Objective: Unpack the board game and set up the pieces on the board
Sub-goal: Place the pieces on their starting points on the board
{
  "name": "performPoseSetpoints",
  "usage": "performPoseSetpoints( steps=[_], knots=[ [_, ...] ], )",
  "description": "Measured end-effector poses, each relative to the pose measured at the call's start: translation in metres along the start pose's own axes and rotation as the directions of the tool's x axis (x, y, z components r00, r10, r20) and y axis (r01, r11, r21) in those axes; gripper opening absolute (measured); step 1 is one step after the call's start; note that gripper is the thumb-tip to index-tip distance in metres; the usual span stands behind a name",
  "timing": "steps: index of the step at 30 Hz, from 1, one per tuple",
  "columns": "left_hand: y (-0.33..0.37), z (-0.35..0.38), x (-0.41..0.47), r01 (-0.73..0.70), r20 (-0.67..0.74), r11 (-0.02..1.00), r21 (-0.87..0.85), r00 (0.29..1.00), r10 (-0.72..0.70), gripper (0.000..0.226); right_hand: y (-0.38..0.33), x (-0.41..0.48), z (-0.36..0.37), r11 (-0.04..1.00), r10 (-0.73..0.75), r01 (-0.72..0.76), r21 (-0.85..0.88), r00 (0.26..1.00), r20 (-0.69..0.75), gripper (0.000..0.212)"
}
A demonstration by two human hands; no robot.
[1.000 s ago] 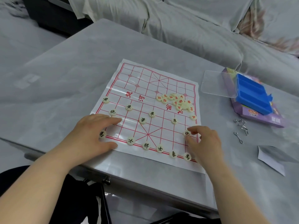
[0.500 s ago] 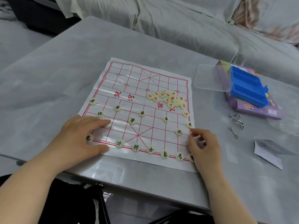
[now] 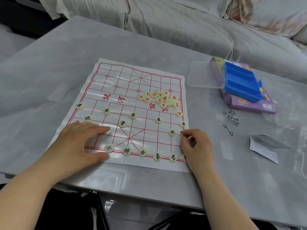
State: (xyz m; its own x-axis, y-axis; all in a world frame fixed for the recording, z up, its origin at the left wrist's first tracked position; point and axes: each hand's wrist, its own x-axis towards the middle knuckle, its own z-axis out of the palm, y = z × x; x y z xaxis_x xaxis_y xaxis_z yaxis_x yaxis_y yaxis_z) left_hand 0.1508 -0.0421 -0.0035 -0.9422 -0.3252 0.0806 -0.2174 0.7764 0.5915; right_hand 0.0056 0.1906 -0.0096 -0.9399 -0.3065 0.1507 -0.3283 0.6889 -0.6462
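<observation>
Fingers of our left hand (image 3: pixel 79 141) lie straight and flat on the near left corner of the paper board (image 3: pixel 126 83). Our right hand (image 3: pixel 197 145) sits curled at the board's near right edge; we cannot tell whether it pinches anything. Black-lettered pieces (image 3: pixel 126 151) stand on our near rows, and red-lettered pieces (image 3: pixel 163 98) lie heaped mid-board. On the tabletop (image 3: pixel 49 63) to the right, a blue tray (image 3: pixel 240 82) rests on a purple box (image 3: pixel 259 107).
</observation>
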Motion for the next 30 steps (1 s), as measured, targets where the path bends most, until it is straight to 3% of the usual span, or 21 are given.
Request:
performPoseSetpoints(
  steps=[4,12,15,19,25,30],
  knots=[
    [0.009,0.001,0.002,-0.006,0.004,1.0,0.008,1.0,0.006,0.072,0.0,0.0,0.0,1.0,-0.008,0.008,0.007,1.0,-0.001,0.017],
    [0.016,-0.007,-0.004,0.152,-0.153,0.978,-0.141,0.973,-0.174,0.028,0.001,-0.002,-0.003,0.997,0.01,-0.009,0.078,1.0,-0.01,0.015],
    [0.012,-0.008,-0.003,0.197,-0.174,0.964,-0.177,0.958,-0.227,0.023,0.001,0.002,-0.007,0.986,0.057,-0.052,0.158,0.998,-0.024,0.016],
    [0.008,-0.009,-0.001,0.218,-0.169,0.959,-0.179,0.954,-0.249,0.022,-0.003,0.02,-0.017,0.992,0.069,-0.068,0.105,0.998,-0.003,0.017],
    [0.007,-0.01,0.001,0.271,-0.11,0.941,-0.201,0.949,-0.296,0.022,-0.014,0.039,-0.03,0.999,0.025,-0.015,-0.051,0.98,0.199,0.015],
    [0.008,-0.013,0.001,0.269,-0.111,0.938,-0.219,0.948,-0.298,0.024,-0.022,0.027,-0.032,0.984,-0.043,0.108,-0.139,0.914,0.404,0.013]
  ],
)
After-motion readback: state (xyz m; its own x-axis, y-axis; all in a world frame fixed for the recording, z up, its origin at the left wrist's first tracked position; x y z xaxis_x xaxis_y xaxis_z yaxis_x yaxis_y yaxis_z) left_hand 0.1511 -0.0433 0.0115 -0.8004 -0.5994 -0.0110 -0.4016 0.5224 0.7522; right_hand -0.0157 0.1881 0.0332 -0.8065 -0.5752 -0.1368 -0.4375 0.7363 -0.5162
